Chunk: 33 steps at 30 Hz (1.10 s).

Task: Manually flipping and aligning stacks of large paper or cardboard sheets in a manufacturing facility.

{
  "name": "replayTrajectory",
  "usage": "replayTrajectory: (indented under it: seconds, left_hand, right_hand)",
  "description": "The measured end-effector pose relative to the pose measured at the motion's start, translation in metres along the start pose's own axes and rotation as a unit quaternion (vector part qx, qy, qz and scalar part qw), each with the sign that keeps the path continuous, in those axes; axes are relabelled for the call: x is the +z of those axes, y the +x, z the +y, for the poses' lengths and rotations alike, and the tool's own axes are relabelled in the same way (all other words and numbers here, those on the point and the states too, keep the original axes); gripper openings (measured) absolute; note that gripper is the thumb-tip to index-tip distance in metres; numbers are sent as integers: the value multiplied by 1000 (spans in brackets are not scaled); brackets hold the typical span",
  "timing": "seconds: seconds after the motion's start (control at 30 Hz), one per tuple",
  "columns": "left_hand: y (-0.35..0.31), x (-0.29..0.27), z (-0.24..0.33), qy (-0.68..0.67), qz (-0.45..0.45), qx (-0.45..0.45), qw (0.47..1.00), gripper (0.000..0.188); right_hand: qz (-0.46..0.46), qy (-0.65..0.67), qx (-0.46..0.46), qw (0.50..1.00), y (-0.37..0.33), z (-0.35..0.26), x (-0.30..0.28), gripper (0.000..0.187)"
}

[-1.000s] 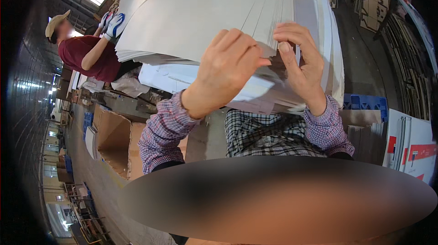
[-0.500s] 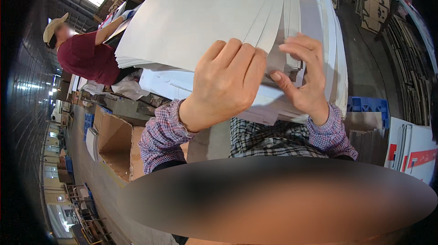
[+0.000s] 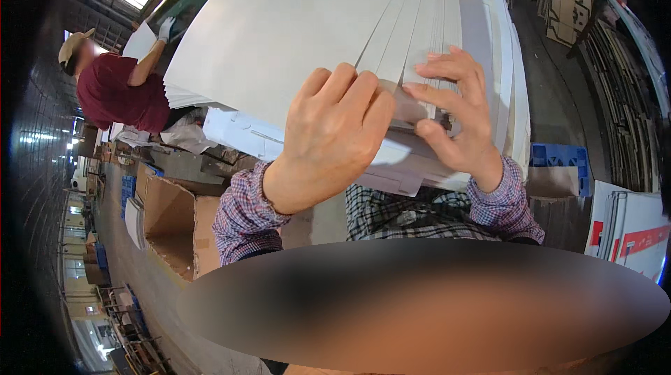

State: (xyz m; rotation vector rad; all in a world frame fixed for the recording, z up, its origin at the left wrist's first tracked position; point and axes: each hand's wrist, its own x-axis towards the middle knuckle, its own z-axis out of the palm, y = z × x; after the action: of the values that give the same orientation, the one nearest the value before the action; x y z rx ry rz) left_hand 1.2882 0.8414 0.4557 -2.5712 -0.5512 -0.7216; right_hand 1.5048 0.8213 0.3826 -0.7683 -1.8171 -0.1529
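Observation:
A thick batch of large white sheets (image 3: 279,32) lies before me, its right side fanned into overlapping edges. My left hand (image 3: 335,134) is closed over the near edge of the fanned sheets, knuckles up, its fingertips hidden behind the hand. Close beside it on the right, my right hand (image 3: 465,113) has its fingers apart and curved, thumb spread, by the near right corner of the sheets. Beneath and to the right lies a taller pile of white printed sheets (image 3: 500,81).
An open cardboard box (image 3: 206,228) stands at lower left. A co-worker (image 3: 122,92) in a dark red shirt works at far left. Blue pallets (image 3: 559,158) and a white red-striped carton (image 3: 629,228) are at right, with stacked die-cut boards (image 3: 622,95) behind.
My left hand has shifted slightly left and down with the sheets' edges, and the fan has spread left. My right fingers reach further left. The co-worker's gloved hand has moved left.

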Motion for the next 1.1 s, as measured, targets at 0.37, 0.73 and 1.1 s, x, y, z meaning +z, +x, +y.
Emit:
replayTrajectory:
  seconds: [0.37,0.73,1.1]
  left_hand:
    - [13,-2,4,-13,-15,21,1000,29]
    - [28,-2,1,-32,26,1,999,16]
    - [35,30,-1,18,57,26,998,20]
  right_hand:
    - [45,87,85,992,-8,2,1,37]
    - [-6,-9,12,1000,-3,9,1,33]
    - [7,10,4,1000,1,20,10,41]
